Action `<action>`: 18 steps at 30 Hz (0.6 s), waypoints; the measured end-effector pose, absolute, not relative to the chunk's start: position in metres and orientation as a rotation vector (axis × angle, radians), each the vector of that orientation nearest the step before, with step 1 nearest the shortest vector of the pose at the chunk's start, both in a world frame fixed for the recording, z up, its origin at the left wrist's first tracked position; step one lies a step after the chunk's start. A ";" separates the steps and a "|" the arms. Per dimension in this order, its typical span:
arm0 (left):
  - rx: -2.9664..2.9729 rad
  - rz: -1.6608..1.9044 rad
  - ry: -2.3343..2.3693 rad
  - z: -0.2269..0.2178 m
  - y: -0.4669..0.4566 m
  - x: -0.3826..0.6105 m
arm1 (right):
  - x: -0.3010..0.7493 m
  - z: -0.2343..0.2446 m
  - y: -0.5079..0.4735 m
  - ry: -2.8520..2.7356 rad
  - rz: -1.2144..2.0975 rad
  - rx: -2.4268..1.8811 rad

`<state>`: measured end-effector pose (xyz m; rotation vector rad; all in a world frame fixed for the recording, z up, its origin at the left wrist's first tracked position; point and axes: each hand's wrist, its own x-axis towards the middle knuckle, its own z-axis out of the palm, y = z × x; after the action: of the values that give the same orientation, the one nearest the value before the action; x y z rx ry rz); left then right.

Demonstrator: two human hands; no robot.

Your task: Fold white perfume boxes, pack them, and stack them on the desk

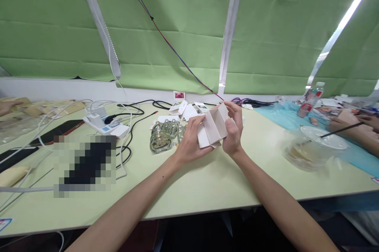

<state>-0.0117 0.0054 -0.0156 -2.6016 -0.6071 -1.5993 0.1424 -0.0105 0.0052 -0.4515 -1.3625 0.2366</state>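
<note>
A small white cardboard box (213, 127) is held above the table between both hands, tilted, with an open side facing me. My left hand (192, 139) grips its left and lower side, the thumb along the edge. My right hand (233, 129) wraps round the right side, thumb on the near wall and fingers behind. Just left of my left hand lie several small clear bottles or jars with gold-coloured parts (164, 135), bunched together. Behind the hands sit flattened white cartons (188, 111). The inside of the box shows only in part.
A power strip (103, 123) with plugs and tangled cables lies left, near a dark phone-like slab (62, 131). On the right stand a plastic bottle (310, 100) and a lidded clear cup with a black straw (314, 147), by a blue sheet (275, 115). Other people's hands (343, 125) work at both ends.
</note>
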 end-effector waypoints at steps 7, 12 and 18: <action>-2.607 -1.623 -0.574 -0.019 0.008 -0.012 | 0.141 0.004 -0.011 -1.373 0.228 -0.469; -2.596 -1.651 -0.485 -0.020 0.010 -0.011 | 0.141 0.004 -0.011 -1.371 0.221 -0.468; -2.574 -1.611 -0.446 -0.018 0.009 -0.010 | 0.140 0.004 -0.013 -1.384 0.235 -0.478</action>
<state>-0.0104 0.0092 -0.0183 -2.5741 -0.4456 -1.6108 0.1401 -0.0126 0.0041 -0.4779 -1.3840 0.2349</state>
